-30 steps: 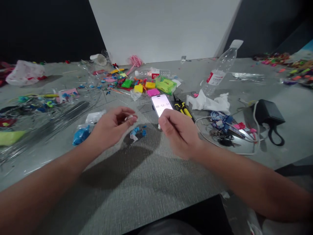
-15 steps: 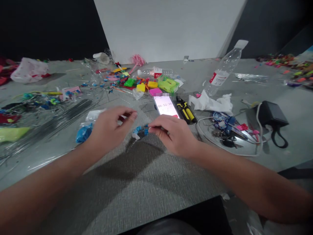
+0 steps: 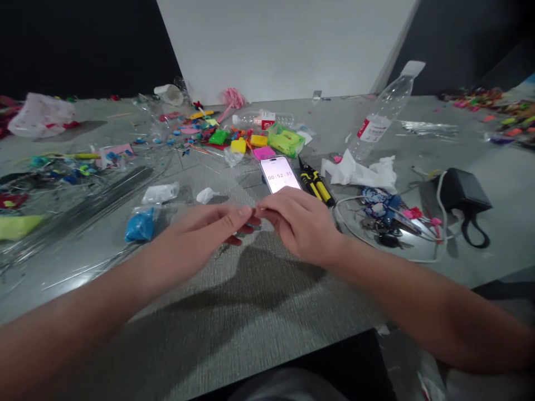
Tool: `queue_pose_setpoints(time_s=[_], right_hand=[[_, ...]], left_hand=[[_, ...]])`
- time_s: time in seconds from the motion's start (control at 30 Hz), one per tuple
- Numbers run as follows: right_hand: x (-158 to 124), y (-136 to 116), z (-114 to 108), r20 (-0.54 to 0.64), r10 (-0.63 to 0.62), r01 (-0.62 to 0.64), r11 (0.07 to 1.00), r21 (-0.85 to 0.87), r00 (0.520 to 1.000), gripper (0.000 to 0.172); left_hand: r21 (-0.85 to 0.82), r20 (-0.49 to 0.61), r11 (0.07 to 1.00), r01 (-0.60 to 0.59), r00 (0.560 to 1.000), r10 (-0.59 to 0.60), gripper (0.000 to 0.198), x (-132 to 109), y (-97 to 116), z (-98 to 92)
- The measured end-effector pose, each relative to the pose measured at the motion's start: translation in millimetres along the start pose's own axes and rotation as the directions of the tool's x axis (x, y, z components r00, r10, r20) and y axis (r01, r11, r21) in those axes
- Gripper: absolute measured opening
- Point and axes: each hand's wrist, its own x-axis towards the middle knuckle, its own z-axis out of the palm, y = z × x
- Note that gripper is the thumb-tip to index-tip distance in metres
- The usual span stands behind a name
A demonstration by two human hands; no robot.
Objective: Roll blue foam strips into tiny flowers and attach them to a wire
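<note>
Both hands meet above the middle of the table [image 3: 251, 340], fingertips nearly touching just in front of a lit phone [image 3: 281, 174]. My right hand [image 3: 303, 225] is closed in a pinch; half a second ago it held a small ring of blue pieces with a white bit, now hidden by the fingers. My left hand [image 3: 209, 225] has its thumb pressed toward the index finger, the other fingers curled behind; what lies between them cannot be made out. A white lump [image 3: 206, 195] and a bag of blue clay [image 3: 140, 224] lie beyond my left hand.
Yellow-black pliers [image 3: 317, 186] lie right of the phone. Further right are crumpled tissue [image 3: 363, 171], keys [image 3: 388, 239], a white cable [image 3: 445, 223] and a black box [image 3: 467, 192]. A bottle [image 3: 382, 114] stands tilted behind. Thin wires [image 3: 112, 195] and colourful clay packs [image 3: 259, 141] lie left and back.
My left hand has moved right to meet my right hand, and its fingers have closed. The blue ring has gone out of sight; the white lump on the table has come into view.
</note>
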Motion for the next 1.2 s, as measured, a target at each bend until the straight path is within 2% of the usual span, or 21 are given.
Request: queue_pose_setpoints(time_s=[0.03, 0.07, 0.1, 0.13, 0.17, 0.2, 0.27, 0.33, 0.43, 0.5, 0.6, 0.7, 0.8, 0.87, 0.93, 1.0, 1.1, 1.2], right_hand=[[0.3, 0.8, -1.2, -0.011, 0.023, -0.023, 1.000, 0.011, 1.000, 0.025], [0.5, 1.4, -2.4, -0.026, 0.047, -0.047, 0.999, 0.018, 0.999, 0.029], [0.8, 2.0, -3.4, -0.042, 0.068, -0.068, 0.997, 0.021, 0.997, 0.031], [1.1, 2.3, -4.2, -0.058, 0.092, -0.091, 0.996, 0.018, 0.994, 0.031], [1.5, 2.4, -4.7, -0.071, 0.121, -0.120, 0.993, 0.008, 0.990, 0.027], [1.9, 2.2, -5.1, -0.082, 0.151, -0.152, 0.988, -0.005, 0.985, 0.019], [2.8, 1.5, -5.5, -0.083, 0.195, -0.197, 0.980, -0.018, 0.977, 0.006], [3.4, 0.8, -5.5, -0.060, 0.199, -0.199, 0.980, 0.000, 0.978, 0.010], [3.3, 0.9, -4.5, -0.048, 0.174, -0.171, 0.983, 0.061, 0.984, 0.015], [3.0, 1.7, -3.2, -0.070, 0.181, -0.176, 0.982, 0.068, 0.981, 0.017], [2.7, 2.8, -1.4, -0.103, 0.204, -0.199, 0.978, 0.055, 0.974, 0.004], [2.8, 2.6, -0.8, -0.100, 0.232, -0.225, 0.971, 0.074, 0.968, 0.005], [3.8, 1.6, -1.2, -0.124, 0.239, -0.226, 0.968, 0.111, 0.963, 0.015], [5.3, 1.1, -1.9, -0.152, 0.240, -0.227, 0.969, 0.096, 0.959, 0.014], [7.1, 1.0, -2.6, -0.174, 0.246, -0.238, 0.969, 0.063, 0.954, 0.008], [8.2, 1.5, -3.3, -0.190, 0.243, -0.238, 0.970, 0.049, 0.951, 0.004], [7.9, 2.9, -3.3, -0.190, 0.224, -0.211, 0.974, 0.087, 0.956, 0.008], [5.6, 3.6, -1.7, -0.158, 0.204, -0.185, 0.975, 0.127, 0.966, 0.014]], left_hand=[[0.198, -0.045, 0.979, -0.043, 0.998, 0.053, 0.044, 1.8, -0.9, -3.9], [0.405, -0.090, 0.911, -0.072, 0.989, 0.118, 0.043, 4.0, -2.9, -8.1], [0.586, -0.107, 0.805, -0.094, 0.976, 0.192, 0.041, 6.6, -6.2, -12.3], [0.704, -0.142, 0.704, -0.088, 0.955, 0.262, 0.045, 9.5, -10.7, -16.3], [0.765, -0.137, 0.641, -0.072, 0.953, 0.271, 0.054, 12.6, -16.1, -19.8], [0.781, -0.094, 0.619, -0.079, 0.966, 0.242, 0.062, 15.6, -22.0, -22.4], [0.762, 0.033, 0.637, -0.119, 0.989, 0.146, 0.072, 20.5, -33.0, -24.3], [0.749, 0.084, 0.647, -0.142, 0.989, 0.121, 0.069, 23.0, -40.6, -21.5], [0.764, 0.070, 0.633, -0.126, 0.991, 0.113, 0.058, 22.9, -43.9, -13.6], [0.775, 0.048, 0.624, -0.096, 0.994, 0.094, 0.059, 22.1, -42.2, -10.5], [0.762, 0.036, 0.644, -0.070, 0.997, 0.067, 0.064, 22.3, -37.5, -13.1], [0.639, 0.004, 0.769, 0.019, 1.000, -0.028, 0.070, 23.9, -31.8, -20.3], [0.299, 0.034, 0.943, 0.145, 0.986, -0.163, 0.069, 23.8, -23.6, -23.5], [0.006, 0.109, 0.979, 0.203, 0.973, -0.203, 0.063, 22.2, -17.1, -21.3], [-0.318, 0.191, 0.912, 0.260, 0.960, -0.207, 0.058, 20.2, -11.9, -16.5], [-0.526, 0.253, 0.795, 0.302, 0.948, -0.193, 0.053, 18.5, -9.5, -11.2], [-0.616, 0.305, 0.705, 0.351, 0.932, -0.197, 0.052, 17.1, -10.8, -5.6], [-0.607, 0.301, 0.714, 0.349, 0.933, -0.199, 0.056, 16.8, -14.5, -4.1]])
